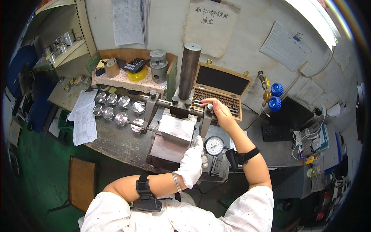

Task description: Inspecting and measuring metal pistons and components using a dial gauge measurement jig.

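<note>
A metal bench fixture stands on the worktable, with a tall steel column (188,71), a horizontal bar, a left bracket (151,108) and a right bracket (206,119). In its middle sits a bright steel block (177,127) above a reddish-grey base (169,149). My bare right hand (218,111) curls around the top of the right bracket, beside its knob. Low on the fixture's right side is my white-gloved left hand (191,164), its fingers closed; what they hold is hidden. Right beside the glove is a round dial gauge (214,145).
Several shiny machined metal parts (121,118) stand left of the fixture, near paper sheets (85,123). Behind lie an open wooden case of small pins (228,102) and a wooden shelf box (172,75). Blue-knobbed valves (275,103) and a keyboard (276,132) are at right. A chair (82,179) stands front left.
</note>
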